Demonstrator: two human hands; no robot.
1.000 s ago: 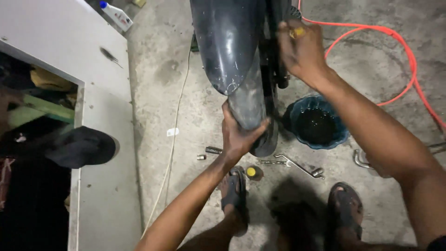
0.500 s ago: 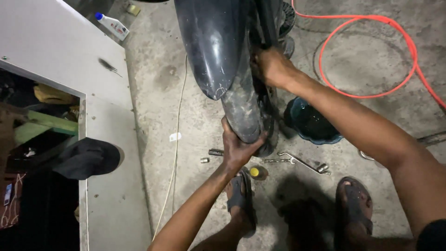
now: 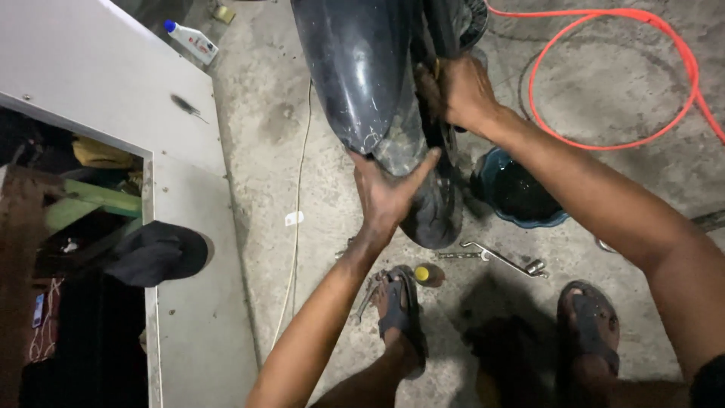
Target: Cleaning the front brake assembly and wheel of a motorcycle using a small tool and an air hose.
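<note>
Dim overhead light, soft shadows, slight blur

We're over a rough grey concrete floor (image 3: 249,227), stained and dusty, lit pretty dimly. On the left sits a white cabinet (image 3: 98,83) with an open dark compartment (cluttered inside). An orange hose (image 3: 604,143) loops across the floor, a thin white cord (image 3: 296,249) too.

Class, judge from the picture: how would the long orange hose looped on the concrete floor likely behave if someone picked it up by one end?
The orange hose would probably flop and trail, since it lies in loose curves. It looks thin, so likely light. Its round section may let it slide or roll on the concrete floor.
</note>
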